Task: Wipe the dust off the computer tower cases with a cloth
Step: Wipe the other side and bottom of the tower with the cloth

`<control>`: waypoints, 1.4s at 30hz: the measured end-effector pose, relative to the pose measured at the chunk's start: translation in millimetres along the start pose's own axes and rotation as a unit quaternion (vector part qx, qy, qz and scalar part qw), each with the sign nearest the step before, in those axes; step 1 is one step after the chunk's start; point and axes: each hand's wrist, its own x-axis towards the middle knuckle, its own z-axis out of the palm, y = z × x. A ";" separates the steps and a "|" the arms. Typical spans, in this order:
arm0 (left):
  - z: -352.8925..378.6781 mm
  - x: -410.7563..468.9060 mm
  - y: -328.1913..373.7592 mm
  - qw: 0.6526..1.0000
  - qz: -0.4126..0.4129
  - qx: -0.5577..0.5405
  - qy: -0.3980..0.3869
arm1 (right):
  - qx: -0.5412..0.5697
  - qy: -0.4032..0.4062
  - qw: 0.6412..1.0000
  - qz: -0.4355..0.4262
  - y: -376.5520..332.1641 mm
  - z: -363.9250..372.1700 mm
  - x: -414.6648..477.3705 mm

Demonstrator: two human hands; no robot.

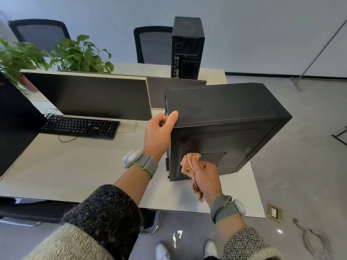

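One pale desk [75, 166] is recorded, running from 9 o'clock to 4 o'clock.

Two black computer tower cases are counted. The nearer tower case [225, 106] stands on the desk's right end, at 3 o'clock. The farther tower case [187, 47] stands upright at 12 o'clock, on the desk surface behind, with its port side turned toward the camera.

Two dark screens are counted: one monitor [90, 96] at 10 o'clock, and a second screen [16, 119] cut off by the frame edge at 9 o'clock.

Two black mesh-backed chairs are noted beyond the desks, one [39, 32] at 10 o'clock and one [154, 44] at 12 o'clock. Two leafy green plants [82, 53] [15, 55] are seen at 10 to 11 o'clock.

One black keyboard [78, 125] lies in front of the monitor.

The left hand [157, 136] is found at centre, gripping the nearer tower case at its top corner: the thumb is laid on the top panel and the fingers are curled round the edge.

The right hand [206, 179], at 5 o'clock, is closed round one pinkish cloth [189, 164]. The bunched cloth is pressed against the side panel, touching the left end of one mesh vent [213, 158]; a loose tail hangs below the fist.

Two grey wristbands are worn, one per wrist [144, 164] [225, 207]. Two pale shoes [162, 250] [211, 247] are visible at 6 o'clock.

On the floor at 4 to 5 o'clock, one brass floor socket [275, 212] and one coiled grey cable [315, 241] are recorded.
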 end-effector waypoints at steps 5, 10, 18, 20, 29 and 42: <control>1.1 6.2 -4.8 0.999 -0.009 -0.038 -0.015 | -0.044 0.066 0.983 -0.165 -40.0 15.8 -3.1; -1.8 7.6 -7.1 0.998 -0.016 -0.050 -0.030 | -0.047 0.010 0.999 0.006 -16.8 26.5 -4.8; -3.8 7.7 -2.9 0.994 -0.032 -0.084 -0.057 | -0.164 0.077 0.965 -0.190 -71.9 23.4 -14.9; -5.8 7.4 -3.8 0.992 -0.047 -0.100 -0.063 | -0.197 0.082 0.954 -0.213 -83.6 11.9 -24.6; -14.8 -6.5 -9.4 0.990 -0.083 -0.103 -0.052 | -0.457 0.250 0.816 -0.251 -159.4 -37.1 -4.7; -37.3 -50.1 -75.8 0.970 -0.232 -0.061 -0.038 | -0.135 0.097 0.875 -0.454 -51.7 39.7 -25.3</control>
